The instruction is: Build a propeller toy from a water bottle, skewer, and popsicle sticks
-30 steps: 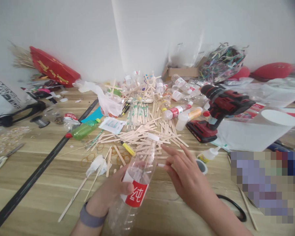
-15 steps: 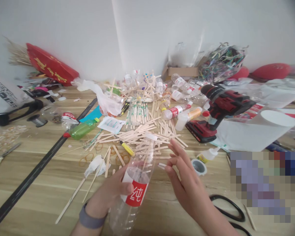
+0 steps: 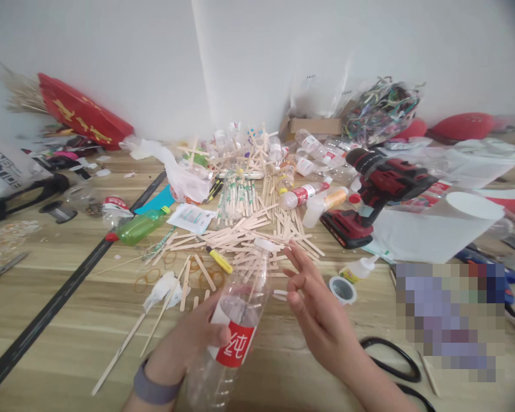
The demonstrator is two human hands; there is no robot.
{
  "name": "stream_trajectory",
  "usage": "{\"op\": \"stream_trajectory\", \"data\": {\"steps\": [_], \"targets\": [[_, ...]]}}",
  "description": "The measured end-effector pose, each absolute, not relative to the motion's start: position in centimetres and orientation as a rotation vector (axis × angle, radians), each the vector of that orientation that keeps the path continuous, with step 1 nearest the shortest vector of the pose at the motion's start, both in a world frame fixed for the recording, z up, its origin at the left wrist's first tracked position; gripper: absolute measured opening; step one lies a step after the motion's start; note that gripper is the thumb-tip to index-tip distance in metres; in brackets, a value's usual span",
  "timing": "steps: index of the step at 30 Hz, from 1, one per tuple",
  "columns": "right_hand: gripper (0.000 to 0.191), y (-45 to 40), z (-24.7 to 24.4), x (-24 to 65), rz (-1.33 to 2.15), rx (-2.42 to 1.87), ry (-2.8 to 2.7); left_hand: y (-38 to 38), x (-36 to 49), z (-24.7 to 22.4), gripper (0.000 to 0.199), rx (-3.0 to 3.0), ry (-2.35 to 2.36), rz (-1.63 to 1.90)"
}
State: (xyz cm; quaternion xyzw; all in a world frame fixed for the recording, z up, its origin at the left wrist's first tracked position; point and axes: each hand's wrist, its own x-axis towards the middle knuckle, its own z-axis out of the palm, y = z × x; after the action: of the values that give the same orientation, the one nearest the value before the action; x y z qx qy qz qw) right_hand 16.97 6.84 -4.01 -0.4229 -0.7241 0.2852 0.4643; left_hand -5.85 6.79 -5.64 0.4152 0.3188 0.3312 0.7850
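My left hand [image 3: 197, 329] is wrapped round a clear plastic bottle [image 3: 257, 277] with a red and white label, its thumb on the label. The bottle leans with its neck away from me and a white cap on top. To the right of the neck, my right hand [image 3: 315, 309] pinches a small white disc [image 3: 280, 294] between thumb and forefinger, its other fingers raised. The disc is apart from the bottle. Beyond the bottle lie many loose wooden sticks [image 3: 227, 237] and a yellow utility knife [image 3: 220, 259].
A red cordless drill [image 3: 381, 183] stands to the right, by a glue bottle [image 3: 357, 269] and a roll of tape [image 3: 342, 290]. Black-handled scissors [image 3: 390, 357] lie near my right forearm. A green bottle [image 3: 143, 225] is at left; more bottles [image 3: 313, 143] are piled behind.
The whole view has shifted slightly left. My right hand has tilted the white disc so more of its flat face shows. My left hand keeps its hold on the bottle.
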Motion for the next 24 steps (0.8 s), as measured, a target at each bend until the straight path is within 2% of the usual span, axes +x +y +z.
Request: {"op": "stream_trajectory", "data": {"steps": [3, 6, 9, 16, 24], "targets": [[0.01, 6.3, -3.0, 16.4, 0.467, -0.971, -1.954, 6.9, -5.7, -6.0, 0.078, 0.915, 0.747, 0.713], [0.012, 5.6, -1.9, 15.4, 0.221, -0.769, -2.26, 7.1, -5.5, -6.2, 0.068, 0.97, 0.774, 0.729], [0.011, 4.9, -1.6, 14.9, 0.084, -0.796, -2.242, 7.1, -5.6, -6.2, 0.057, 0.943, 0.721, 0.778], [0.011, 4.1, -2.9, 17.3, 0.311, -1.005, -1.97, 6.8, -6.8, -5.4, 0.043, 0.726, 0.669, 0.901], [0.013, 3.5, -3.9, 21.0, 0.551, -1.232, -1.856, 6.5, -7.5, -3.8, 0.056, 0.714, 0.688, 0.958]]}}
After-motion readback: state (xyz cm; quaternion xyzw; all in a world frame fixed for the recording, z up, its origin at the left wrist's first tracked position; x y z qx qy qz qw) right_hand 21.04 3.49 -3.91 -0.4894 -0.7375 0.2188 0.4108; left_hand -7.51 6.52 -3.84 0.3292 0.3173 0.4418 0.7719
